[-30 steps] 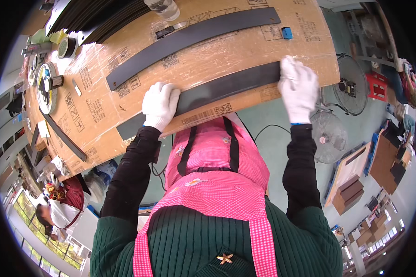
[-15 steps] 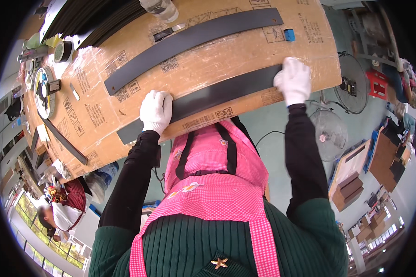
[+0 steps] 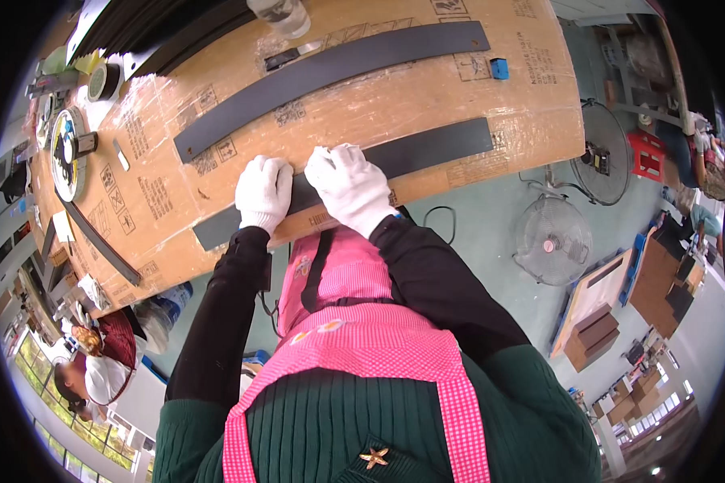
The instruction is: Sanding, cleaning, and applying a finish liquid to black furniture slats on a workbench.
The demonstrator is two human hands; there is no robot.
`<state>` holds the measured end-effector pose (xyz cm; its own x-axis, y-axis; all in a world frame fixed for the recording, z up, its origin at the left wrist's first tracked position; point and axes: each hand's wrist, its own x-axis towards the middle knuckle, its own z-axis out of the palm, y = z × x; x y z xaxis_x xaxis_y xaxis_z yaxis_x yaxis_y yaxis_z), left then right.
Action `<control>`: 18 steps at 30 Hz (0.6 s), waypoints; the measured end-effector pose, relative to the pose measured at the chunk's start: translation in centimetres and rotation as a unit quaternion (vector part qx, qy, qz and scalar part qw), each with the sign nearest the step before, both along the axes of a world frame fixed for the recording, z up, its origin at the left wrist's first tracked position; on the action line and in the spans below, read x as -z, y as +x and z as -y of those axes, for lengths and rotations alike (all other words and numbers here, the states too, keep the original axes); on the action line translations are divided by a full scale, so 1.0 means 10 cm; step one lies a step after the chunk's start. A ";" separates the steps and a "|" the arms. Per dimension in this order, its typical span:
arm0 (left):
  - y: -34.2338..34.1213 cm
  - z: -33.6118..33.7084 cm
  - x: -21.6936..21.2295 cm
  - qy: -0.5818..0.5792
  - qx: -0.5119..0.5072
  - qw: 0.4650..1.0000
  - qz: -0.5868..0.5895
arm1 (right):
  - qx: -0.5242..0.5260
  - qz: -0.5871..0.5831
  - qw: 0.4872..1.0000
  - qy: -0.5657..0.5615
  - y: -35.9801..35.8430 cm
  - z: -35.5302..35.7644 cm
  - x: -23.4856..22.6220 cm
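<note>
The brown cardboard-covered worktop (image 3: 427,97) carries a long, flat, dark-grey strip (image 3: 439,148) along its near edge. White-gloved left hand (image 3: 264,193) and white-gloved right hand (image 3: 349,185), curled, slightly apart, cover its left-of-middle section; whether either grips cannot be told.

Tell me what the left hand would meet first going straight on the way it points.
The left hand would probably meet the far strip first, lying across its line; depth is unclear here, so it might pass above.

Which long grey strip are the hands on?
The near strip: both left hand and right hand are on it. The far strip, holed near its ends, has neither.
</note>
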<state>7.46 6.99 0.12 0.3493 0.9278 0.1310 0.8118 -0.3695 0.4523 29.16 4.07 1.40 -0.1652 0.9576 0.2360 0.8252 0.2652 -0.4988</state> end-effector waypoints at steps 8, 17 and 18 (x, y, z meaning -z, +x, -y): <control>0.01 -0.04 -0.04 -0.018 -0.003 1.000 -0.008 | 0.323 0.211 0.911 -0.144 2.36 -0.18 0.00; 0.03 -0.03 -0.05 -0.025 -0.006 1.000 -0.002 | 0.083 0.117 0.989 -0.042 0.72 0.15 -0.12; 0.03 -0.04 -0.03 -0.025 -0.005 1.000 -0.003 | 0.083 0.116 0.989 -0.043 0.77 0.12 -0.10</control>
